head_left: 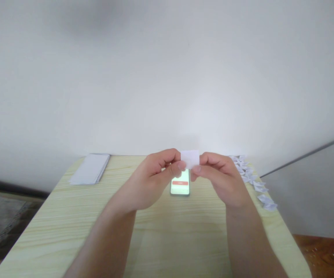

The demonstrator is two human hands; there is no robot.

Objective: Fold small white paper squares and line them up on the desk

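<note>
A small white piece of paper [190, 158] is held up above the table between both hands. My left hand [152, 181] pinches its left edge with thumb and fingers curled. My right hand [221, 179] pinches its right edge the same way. Below the paper, a phone [180, 186] lies flat on the table with its screen lit and a red bar on it.
The light wooden table [155, 239] stands against a white wall. A stack of white sheets [90, 168] lies at the back left corner. Several small folded paper pieces [253, 180] line the right edge. Floor shows on both sides.
</note>
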